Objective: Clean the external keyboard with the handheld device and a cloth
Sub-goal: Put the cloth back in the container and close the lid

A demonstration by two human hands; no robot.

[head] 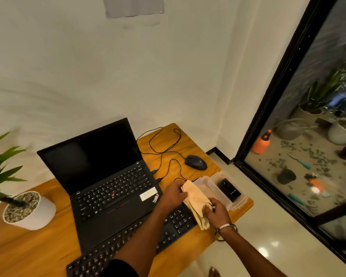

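A black external keyboard (100, 254) lies along the front of the wooden desk (28, 246), partly hidden by my left forearm. I hold a cream cloth (195, 198) over the keyboard's right end. My left hand (174, 193) grips the cloth's upper end. My right hand (216, 211) grips its lower end. A black handheld device (229, 189) lies inside a clear plastic box (238, 203) just right of my hands.
An open black laptop (108, 182) with a dark screen stands behind the keyboard. A wired black mouse (195, 162) and its cable lie at the back right. A white potted plant (26, 208) stands at the left. A glass door (300, 136) is to the right.
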